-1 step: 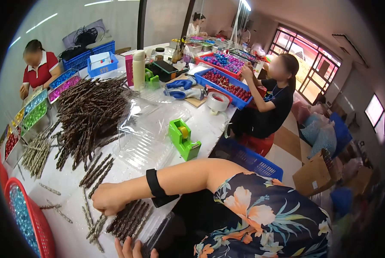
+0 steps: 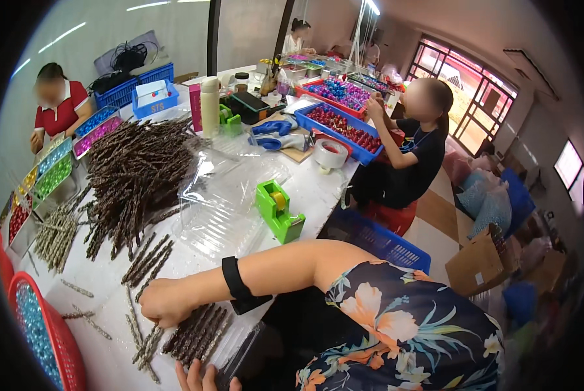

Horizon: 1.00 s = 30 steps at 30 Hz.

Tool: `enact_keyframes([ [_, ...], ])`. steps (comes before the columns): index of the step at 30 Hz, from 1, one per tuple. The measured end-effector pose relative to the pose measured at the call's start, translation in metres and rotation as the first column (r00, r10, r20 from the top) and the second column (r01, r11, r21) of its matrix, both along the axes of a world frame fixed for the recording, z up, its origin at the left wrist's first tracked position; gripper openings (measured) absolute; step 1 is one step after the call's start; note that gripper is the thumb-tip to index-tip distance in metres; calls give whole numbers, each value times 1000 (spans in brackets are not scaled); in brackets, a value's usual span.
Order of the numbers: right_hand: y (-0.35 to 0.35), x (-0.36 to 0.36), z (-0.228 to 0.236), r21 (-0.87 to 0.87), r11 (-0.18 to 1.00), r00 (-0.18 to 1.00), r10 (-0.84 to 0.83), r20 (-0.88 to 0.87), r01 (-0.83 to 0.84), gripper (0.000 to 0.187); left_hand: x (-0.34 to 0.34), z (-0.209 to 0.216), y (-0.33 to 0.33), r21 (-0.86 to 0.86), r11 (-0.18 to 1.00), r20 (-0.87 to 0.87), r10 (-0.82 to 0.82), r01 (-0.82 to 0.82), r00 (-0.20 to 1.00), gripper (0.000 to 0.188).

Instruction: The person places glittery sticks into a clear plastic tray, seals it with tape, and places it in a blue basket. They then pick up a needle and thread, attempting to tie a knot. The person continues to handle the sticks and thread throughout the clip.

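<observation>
At eight o'clock, curling right hand [image 2: 166, 302] beside sticks [image 2: 197, 333] laid on desk [image 2: 104, 272] at seven; resting left hand [image 2: 208, 380] near tray [image 2: 232, 352]. Cannot tell either grip. Virtually unchanged, suggesting no sticks moved.

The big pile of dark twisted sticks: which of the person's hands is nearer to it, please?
Right. The right hand is on the person's side of the big pile, apart from it; the left hand is farther from it, at the picture's lower edge.
</observation>
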State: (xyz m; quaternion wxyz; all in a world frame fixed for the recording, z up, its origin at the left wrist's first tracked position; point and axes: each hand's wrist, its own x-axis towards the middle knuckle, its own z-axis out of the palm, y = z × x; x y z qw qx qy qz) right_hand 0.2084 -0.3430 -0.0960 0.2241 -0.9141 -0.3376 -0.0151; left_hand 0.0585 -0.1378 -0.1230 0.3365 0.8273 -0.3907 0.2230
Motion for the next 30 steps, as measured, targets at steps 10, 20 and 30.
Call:
enact_keyframes([
  [10, -53, -39, 43, 71, 995, 996, 67, 61, -72, 20, 11, -28, 8, 7, 994, 86, 106, -107, 991, 46],
  [20, -84, -128, 75, -161, 983, 991, -100, -92, 84, 15, 9, -25, 0, -198, 978, -74, 57, -70, 996, 63],
  [30, -72, -119, 60, -183, 983, 996, -22, -86, 5, 14, 10, -28, -10, -210, 975, -52, 69, -79, 996, 65],
])
